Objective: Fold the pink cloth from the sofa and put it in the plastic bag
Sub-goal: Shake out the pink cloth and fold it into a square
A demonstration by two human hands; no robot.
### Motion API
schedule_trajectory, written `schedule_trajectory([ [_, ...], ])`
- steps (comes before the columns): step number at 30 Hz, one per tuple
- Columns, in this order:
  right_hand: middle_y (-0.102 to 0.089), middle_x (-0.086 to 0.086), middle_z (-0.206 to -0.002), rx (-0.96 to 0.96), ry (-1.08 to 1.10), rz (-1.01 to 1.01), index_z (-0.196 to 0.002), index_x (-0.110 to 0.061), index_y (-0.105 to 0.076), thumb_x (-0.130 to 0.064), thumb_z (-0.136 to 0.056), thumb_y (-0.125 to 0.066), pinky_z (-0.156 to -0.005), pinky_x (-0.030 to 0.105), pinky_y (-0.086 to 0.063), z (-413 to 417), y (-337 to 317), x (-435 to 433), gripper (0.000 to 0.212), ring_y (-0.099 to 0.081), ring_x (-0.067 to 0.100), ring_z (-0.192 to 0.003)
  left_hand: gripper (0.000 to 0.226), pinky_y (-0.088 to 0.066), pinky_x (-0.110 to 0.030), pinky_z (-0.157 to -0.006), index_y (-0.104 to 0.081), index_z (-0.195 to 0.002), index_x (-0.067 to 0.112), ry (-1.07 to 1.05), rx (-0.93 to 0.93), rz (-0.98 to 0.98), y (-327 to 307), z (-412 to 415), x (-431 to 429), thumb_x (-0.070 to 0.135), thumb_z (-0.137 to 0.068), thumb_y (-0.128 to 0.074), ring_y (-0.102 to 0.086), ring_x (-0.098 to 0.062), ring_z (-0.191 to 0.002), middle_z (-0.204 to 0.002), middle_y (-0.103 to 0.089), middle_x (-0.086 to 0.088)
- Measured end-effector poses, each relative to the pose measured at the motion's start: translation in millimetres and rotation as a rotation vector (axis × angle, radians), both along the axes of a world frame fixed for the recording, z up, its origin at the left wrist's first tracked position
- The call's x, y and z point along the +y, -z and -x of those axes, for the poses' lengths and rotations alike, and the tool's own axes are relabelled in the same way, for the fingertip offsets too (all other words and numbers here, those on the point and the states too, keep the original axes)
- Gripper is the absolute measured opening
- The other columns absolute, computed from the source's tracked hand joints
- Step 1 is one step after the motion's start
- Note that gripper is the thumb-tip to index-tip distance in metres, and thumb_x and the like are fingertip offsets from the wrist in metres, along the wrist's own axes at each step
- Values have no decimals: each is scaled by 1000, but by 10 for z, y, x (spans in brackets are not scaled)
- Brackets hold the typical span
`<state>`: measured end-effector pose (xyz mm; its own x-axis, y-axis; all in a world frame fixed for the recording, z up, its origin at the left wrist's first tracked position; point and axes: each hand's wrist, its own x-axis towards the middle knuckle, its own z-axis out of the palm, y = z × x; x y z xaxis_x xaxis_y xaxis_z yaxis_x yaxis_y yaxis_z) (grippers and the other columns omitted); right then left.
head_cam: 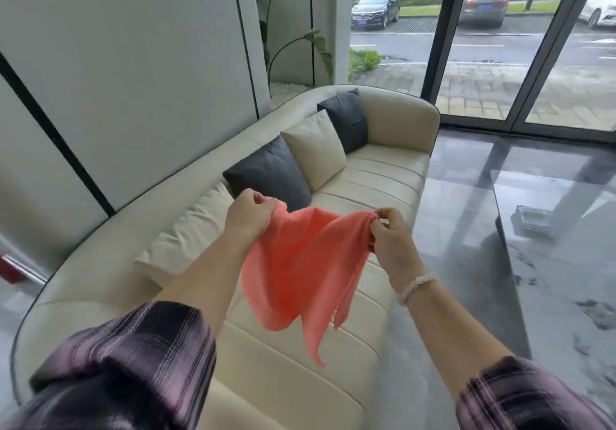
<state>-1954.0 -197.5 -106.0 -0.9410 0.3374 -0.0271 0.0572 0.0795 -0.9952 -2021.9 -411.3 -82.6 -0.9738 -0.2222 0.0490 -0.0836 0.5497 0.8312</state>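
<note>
The pink cloth (300,263) hangs in the air above the cream sofa (376,183), stretched between both hands. My left hand (248,213) pinches its upper left corner. My right hand (390,239) pinches the upper right edge, with the fabric bunched in the fingers. The lower part of the cloth droops in loose points toward the sofa seat. No plastic bag is in view.
Dark grey cushions (270,173) and cream cushions (315,148) line the sofa back. A glass-topped table (560,263) with a small tray (533,221) on it stands to the right. Shiny grey floor lies between sofa and table. Glass doors are at the far right.
</note>
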Motion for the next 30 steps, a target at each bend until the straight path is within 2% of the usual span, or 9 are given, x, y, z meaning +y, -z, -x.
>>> schedule_trajectory([
  [2, -55, 9, -84, 30, -17, 18, -96, -15, -51, -8, -94, -40, -84, 51, -51, -14, -220, 441, 13, -53, 23, -78, 22, -39, -30, -77, -55, -91, 14, 14, 48, -39, -170, -17, 424, 33, -81, -61, -55, -21, -89, -90, -59, 0],
  [7, -57, 10, -89, 126, 33, 31, -89, -18, -53, -4, -91, -40, -88, 48, -50, -54, -715, 1514, 19, -56, 23, -81, 17, -41, -31, -79, -54, -92, 17, 18, 214, -96, -565, -102, 1387, 32, -86, -58, -53, -19, -88, -93, -59, 0],
  [12, -57, 9, -90, 208, 154, 33, -85, -20, -56, -6, -89, -40, -83, 44, -49, -202, -1186, 2448, 22, -53, 23, -84, 16, -35, -23, -58, -55, -87, 14, 74, 267, -120, -978, -144, 2165, 30, -85, -59, -49, -7, -69, -75, -53, 8],
  [15, -59, 2, -90, 255, 199, -15, -89, -22, -56, -10, -86, -52, -76, 37, -50, -317, -1422, 2845, 13, -56, 17, -81, 17, -36, -28, -68, -56, -85, 13, 98, 280, -129, -1202, -144, 2564, 29, -84, -61, -52, -17, -75, -73, -54, 5],
  [18, -54, 7, -92, 278, 206, -114, -101, -14, -56, 4, -79, -53, -77, 42, -51, -413, -1598, 3166, 29, -53, 20, -83, 16, -36, -28, -72, -55, -87, 13, 149, 288, -150, -1388, -159, 2987, 28, -84, -60, -51, -20, -81, -77, -55, 3],
  [20, -54, 5, -91, 299, 249, -159, -97, -22, -57, 8, -77, -48, -75, 39, -50, -467, -1688, 3347, 37, -53, 19, -82, 14, -38, -29, -73, -55, -89, 12, 202, 308, -177, -1497, -175, 3252, 25, -85, -58, -53, -22, -83, -80, -56, 0],
  [24, -61, 3, -95, 332, 310, -192, -90, -32, -57, 2, -84, -46, -79, 38, -52, -539, -1810, 3654, 36, -59, 18, -87, 22, -42, -27, -71, -54, -96, 12, 339, 307, -364, -1687, -200, 3678, 18, -80, -67, -55, -18, -86, -86, -57, 1],
  [27, -64, 2, -96, 347, 366, -202, -89, -32, -59, -3, -89, -45, -78, 34, -52, -570, -1893, 3893, 32, -60, 18, -90, 35, -51, -38, -80, -53, -105, 15, 433, 203, -565, -1766, -171, 3912, 15, -75, -71, -57, -22, -93, -98, -60, -6],
  [30, -66, 5, -97, 377, 443, -173, -88, -29, -61, -4, -89, -48, -76, 35, -53, -592, -1994, 4116, 28, -62, 19, -86, 40, -51, -39, -82, -54, -108, 15, 480, 162, -602, -1785, -36, 4071, 16, -73, -73, -59, -23, -95, -103, -62, -8],
])
